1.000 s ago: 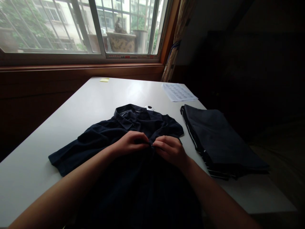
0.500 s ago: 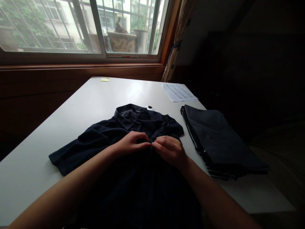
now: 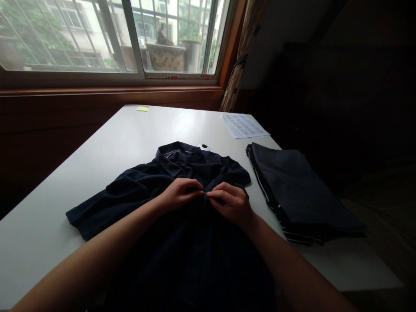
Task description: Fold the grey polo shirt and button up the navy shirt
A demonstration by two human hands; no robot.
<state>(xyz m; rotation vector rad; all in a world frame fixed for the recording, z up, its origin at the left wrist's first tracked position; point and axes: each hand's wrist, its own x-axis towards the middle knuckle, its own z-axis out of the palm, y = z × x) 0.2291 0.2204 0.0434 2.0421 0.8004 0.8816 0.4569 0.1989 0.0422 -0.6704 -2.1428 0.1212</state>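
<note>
A dark navy collared shirt [image 3: 136, 186] with short sleeves lies spread on the white table, collar toward the window. My left hand [image 3: 182, 192] pinches the front edge of the shirt near its middle, thumb against fingertips. Right beside it, my right hand [image 3: 232, 203] pinches the same spot from the other side, and the fingertips of both nearly meet. A tiny pale spot shows between them, too small to make out. The lower part of the shirt is in deep shadow and runs toward me.
To the right lies a stack of folded dark cloth [image 3: 292, 186]. Printed papers [image 3: 243, 125] and a yellow sticky note [image 3: 143, 108] rest at the far side of the white table [image 3: 97, 143]. A white round object [image 3: 204, 147] sits just behind the shirt's collar. Beyond stands a window [image 3: 139, 39].
The fingers of my left hand have closed into a tighter pinch, and my right fingers have shifted slightly at the same spot. The shirt lies almost unchanged.
</note>
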